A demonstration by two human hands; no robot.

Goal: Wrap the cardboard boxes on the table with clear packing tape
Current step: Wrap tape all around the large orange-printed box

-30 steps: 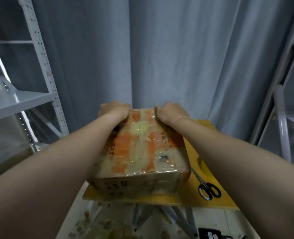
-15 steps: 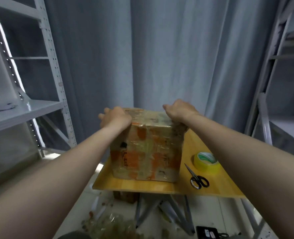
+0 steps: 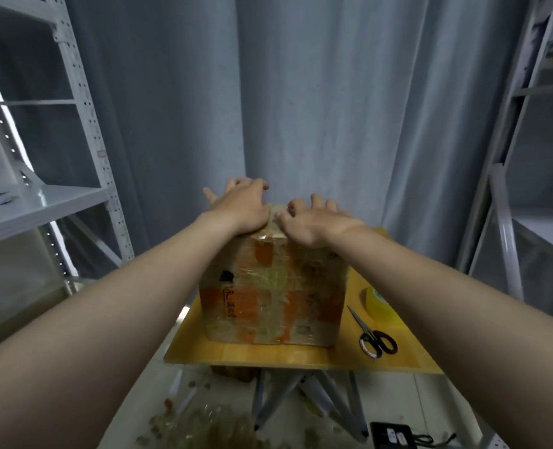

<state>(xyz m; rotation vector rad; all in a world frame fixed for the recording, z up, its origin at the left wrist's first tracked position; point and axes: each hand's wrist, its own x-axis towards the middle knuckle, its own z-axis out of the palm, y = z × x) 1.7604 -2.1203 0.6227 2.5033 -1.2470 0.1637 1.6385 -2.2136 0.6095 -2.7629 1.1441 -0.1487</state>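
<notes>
With both hands, left (image 3: 242, 210) and right (image 3: 314, 223), pressing flat on the box (image 3: 272, 296) top, smoothing looks underway; next likely needs the tape (image 3: 379, 303) at right.

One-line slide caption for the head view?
Left hand and right hand rest on top of the tape-wrapped cardboard box on the wooden table; scissors and tape roll lie beside it.

On the yellow wooden table (image 3: 268, 356), mid-top: tape-wrapped cardboard box (image 3: 275, 296). Right of it, black-handled scissors (image 3: 372, 335); just beyond, seemingly a yellow tape roll (image 3: 377, 303), partly hidden.
</notes>
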